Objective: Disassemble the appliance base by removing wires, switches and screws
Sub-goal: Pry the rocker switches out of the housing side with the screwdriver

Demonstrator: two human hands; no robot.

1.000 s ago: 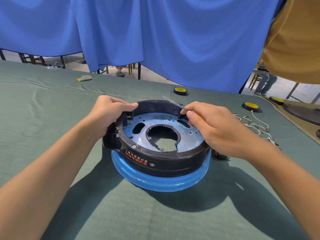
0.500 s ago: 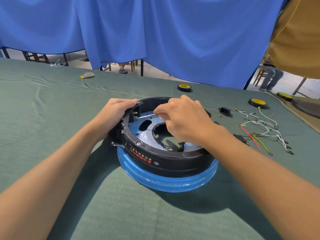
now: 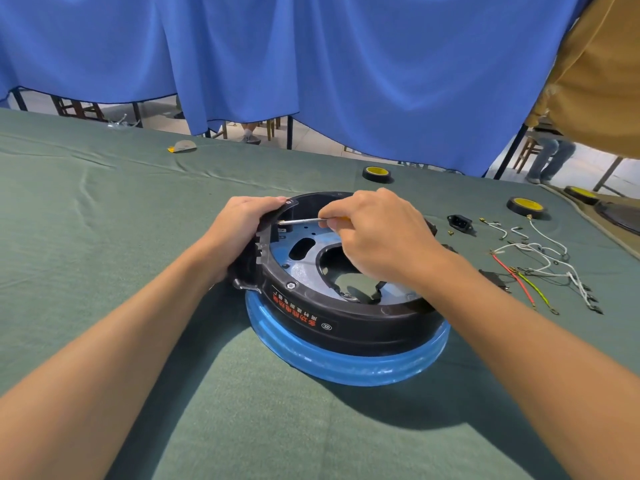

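My left hand (image 3: 242,228) curls over the left edge of the appliance base (image 3: 346,327), fingers hooked on the rim to steady it. My right hand (image 3: 377,237) pinches a screwdriver (image 3: 301,221), which lies nearly level across the opening. Its tip is against the inner wall just beside my left fingers. I cannot make out the screw head itself.

The base sits in the middle of the green cloth (image 3: 138,237), black shell up on its blue ring (image 3: 346,368).

Much of the job looks done. Well off to my right lie a black power socket (image 3: 460,222), a tangle of white wires (image 3: 540,252), a red wire (image 3: 512,277) and a green-yellow wire (image 3: 535,291). Near the socket are a few small brass pieces (image 3: 450,232), screws as far as I can tell. Inside the shell I see no loose wiring, only the bare metal plate (image 3: 304,268).

What is left, I judge, is fasteners: the one I am on at the wall, and the hex bolts in the rim, one (image 3: 291,285) near me and one (image 3: 288,202) by my left fingertips. My right arm hides the right side of the shell, so more may wait there.
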